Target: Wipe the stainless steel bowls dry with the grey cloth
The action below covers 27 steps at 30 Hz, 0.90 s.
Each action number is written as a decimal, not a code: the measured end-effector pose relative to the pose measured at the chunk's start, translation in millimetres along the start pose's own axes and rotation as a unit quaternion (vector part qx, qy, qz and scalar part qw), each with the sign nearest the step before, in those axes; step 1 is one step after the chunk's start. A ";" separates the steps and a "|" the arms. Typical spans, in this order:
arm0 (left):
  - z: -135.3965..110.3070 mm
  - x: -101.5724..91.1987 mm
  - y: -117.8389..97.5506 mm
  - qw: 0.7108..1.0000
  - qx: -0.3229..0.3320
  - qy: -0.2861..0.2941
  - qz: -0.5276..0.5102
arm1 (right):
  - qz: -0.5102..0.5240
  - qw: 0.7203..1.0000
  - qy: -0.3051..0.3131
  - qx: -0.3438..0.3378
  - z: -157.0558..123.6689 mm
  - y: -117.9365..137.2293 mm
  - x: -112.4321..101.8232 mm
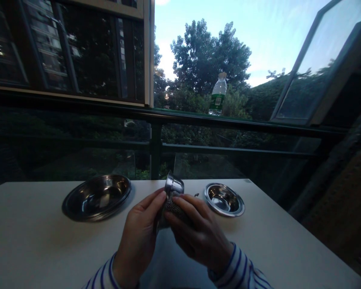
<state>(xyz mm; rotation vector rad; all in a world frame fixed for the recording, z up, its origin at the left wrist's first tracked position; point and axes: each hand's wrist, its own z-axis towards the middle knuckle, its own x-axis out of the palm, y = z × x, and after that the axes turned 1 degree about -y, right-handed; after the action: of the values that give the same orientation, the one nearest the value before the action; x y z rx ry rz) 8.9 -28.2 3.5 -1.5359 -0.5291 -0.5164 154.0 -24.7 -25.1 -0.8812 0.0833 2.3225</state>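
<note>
Head view looks down on both hands, held together just above the white worktop (33, 241). Left hand (138, 237) is curled round a small steel cup (174, 186), tipped on its side, seemingly so its base faces the other hand. Right hand (198, 237) pinches a dark mesh scrubber (175, 208) against the cup's underside. A wide steel bowl (96, 196) lies to the left and a smaller bowl (224, 198) to the right, both apart from the hands; a water bottle (218, 94) stands on the window rail
</note>
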 end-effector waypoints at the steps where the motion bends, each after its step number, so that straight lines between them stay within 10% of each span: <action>1: -0.1 -0.3 0.0 1.000 0.001 0.002 0.009 | -0.002 1.000 -0.003 -0.004 -0.1 0.0 1.1; 10: -4.5 1.4 6.1 0.999 -0.022 0.011 0.033 | 0.035 0.984 -0.058 0.167 2.1 -10.7 -0.1; 16: -2.7 1.6 3.5 1.000 -0.005 -0.008 0.005 | 0.034 0.998 -0.027 0.048 0.9 -7.8 -0.9; 21: -4.2 3.5 3.1 1.000 -0.023 -0.010 0.020 | 0.054 0.981 -0.045 0.179 0.2 -17.1 -3.0; 27: 0.5 0.7 -0.5 0.999 -0.002 -0.043 -0.027 | 0.025 0.999 0.025 -0.019 -3.4 -6.2 1.4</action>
<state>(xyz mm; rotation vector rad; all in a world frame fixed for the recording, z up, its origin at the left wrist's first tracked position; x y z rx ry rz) 9.2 -27.6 4.3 -1.5564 -0.6375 -0.4931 158.9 -19.9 -27.6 -0.9674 0.0841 2.3561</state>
